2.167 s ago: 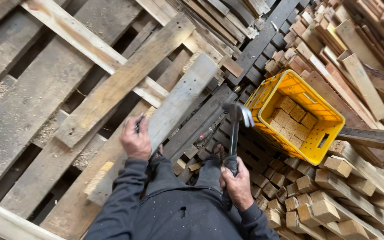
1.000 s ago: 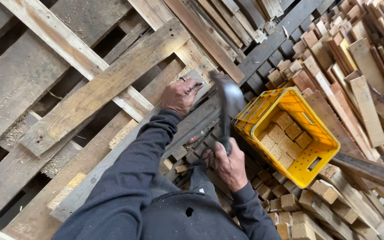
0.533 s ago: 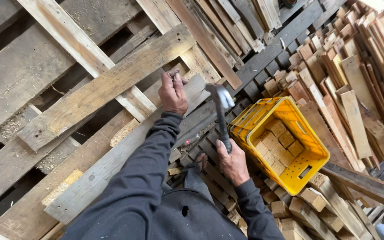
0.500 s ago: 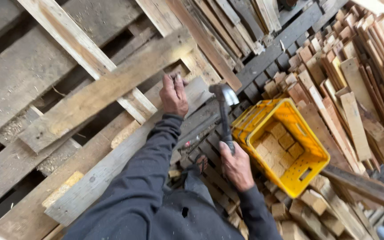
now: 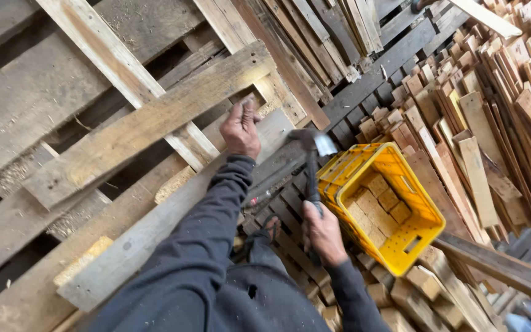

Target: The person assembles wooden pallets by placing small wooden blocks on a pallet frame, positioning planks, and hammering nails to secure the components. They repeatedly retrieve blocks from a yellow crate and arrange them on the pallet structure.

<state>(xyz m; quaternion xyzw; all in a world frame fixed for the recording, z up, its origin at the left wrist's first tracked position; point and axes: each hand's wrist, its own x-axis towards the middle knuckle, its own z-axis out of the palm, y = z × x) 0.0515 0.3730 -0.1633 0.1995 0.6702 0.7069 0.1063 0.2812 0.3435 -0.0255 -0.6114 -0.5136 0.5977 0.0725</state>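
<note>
Swinging lower now, our hammer (image 5: 312, 161) is dropping toward the grey plank (image 5: 173, 209). We're wrapping right hand (image 5: 322, 232) fingers tight round its handle, while left hand (image 5: 241, 128) fingers are pressing flat, steadying that plank across the pallet (image 5: 81, 129). Right of us, a yellow crate (image 5: 394, 203) of wood blocks (image 5: 381, 197) is crowding the swing.

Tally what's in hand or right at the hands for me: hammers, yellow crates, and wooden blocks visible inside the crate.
Hammer, gripped by the right hand: 1
Yellow crate: 1
Wooden blocks showing in the crate: about 6, more may lie underneath
Grey plank under the left hand: 1
Total: about 9
</note>
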